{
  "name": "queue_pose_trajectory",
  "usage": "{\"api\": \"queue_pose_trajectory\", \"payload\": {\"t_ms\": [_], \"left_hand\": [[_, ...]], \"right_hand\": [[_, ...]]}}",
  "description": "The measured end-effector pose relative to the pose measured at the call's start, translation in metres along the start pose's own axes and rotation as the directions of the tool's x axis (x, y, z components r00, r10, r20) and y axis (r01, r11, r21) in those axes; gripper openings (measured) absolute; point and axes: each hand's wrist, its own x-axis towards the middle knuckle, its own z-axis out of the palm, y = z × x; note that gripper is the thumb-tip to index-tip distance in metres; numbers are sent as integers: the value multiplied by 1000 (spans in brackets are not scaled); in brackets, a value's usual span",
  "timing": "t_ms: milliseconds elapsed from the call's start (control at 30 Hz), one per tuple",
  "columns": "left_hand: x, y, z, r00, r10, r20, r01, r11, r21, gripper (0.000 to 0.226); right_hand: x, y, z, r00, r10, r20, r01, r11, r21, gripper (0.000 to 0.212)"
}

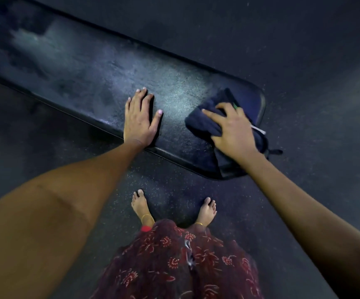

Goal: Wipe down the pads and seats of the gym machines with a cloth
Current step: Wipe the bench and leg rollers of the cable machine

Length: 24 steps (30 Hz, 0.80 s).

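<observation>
Right hand [234,131] spread palm-down over a dark blue cloth [205,124], fingers bent over its bunched folds and gripping it against the pad. Cloth lying at the rounded near-right end of a long black bench pad [92,78], one corner hanging over the pad's near edge; small white tag and a bit of green showing at the cloth's far side, beside the fingers. Left hand [141,119] flat on the same pad, fingers straight and close together, thumb out to the right, holding nothing, well apart from the cloth. Pad running diagonally from upper left to lower right, its surface dull and streaky. Below, dark speckled floor [304,61], two bare feet [140,205] with thin gold anklets, and a dark red patterned garment [174,260].
</observation>
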Motion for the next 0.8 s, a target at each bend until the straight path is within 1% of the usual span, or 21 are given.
{"api": "queue_pose_trajectory", "payload": {"t_ms": [67,133,200,233,300,367,400,433,467,500,533,567,600,667,700,733,800], "left_hand": [[1,1,0,1000,5,10,-5,1000,7,56],[1,1,0,1000,6,8,-6,1000,9,55],[1,2,0,1000,4,1,-4,1000,13,54],[1,1,-1,1000,1,2,-1,1000,16,53],[0,1,-1,1000,0,0,0,1000,20,52],[-1,2,0,1000,-5,-1,5,1000,22,52],[-1,4,1,1000,-21,-4,21,1000,20,52],[-1,8,3,998,-61,-10,62,998,15,52],[0,15,4,992,-124,-19,124,992,5,52],[-2,24,6,980,-195,-29,195,981,-10,52],[-4,35,9,967,-250,-37,249,968,-29,53],[-6,47,11,963,-268,-41,266,963,-48,55],[-10,60,14,966,-254,-39,252,966,-60,56],[-16,85,21,978,-208,-15,206,976,-72,56],[-19,95,26,980,-200,8,200,978,-62,55],[-20,103,30,979,-204,28,205,978,-38,55],[-20,112,37,976,-209,66,208,978,26,55]], "right_hand": [[1,-17,7,995,-72,71,72,997,0,65],[-21,-21,13,970,-212,120,214,977,0,68],[-48,-5,13,940,-312,141,312,950,18,70],[-55,7,9,935,-325,144,327,945,14,71],[-53,26,0,957,-264,119,265,964,3,67],[-32,34,-9,994,-102,28,102,995,-12,61],[-17,33,-11,1000,-8,-13,8,1000,-16,60],[-3,27,-12,997,65,-35,-65,998,-17,61],[8,18,-11,994,99,-34,-100,995,-25,62],[12,8,-9,996,92,-14,-93,995,-32,63],[11,0,-7,999,46,16,-46,998,-36,65],[4,-3,-2,998,-27,54,29,999,-38,67],[-7,-3,1,991,-105,83,108,994,-31,68],[-29,13,2,979,-186,84,187,982,-10,64],[-36,24,-2,982,-177,61,178,984,-6,61],[-36,33,-8,991,-130,27,131,991,-3,59],[-23,47,-19,998,48,-37,-49,999,-18,59]]}}
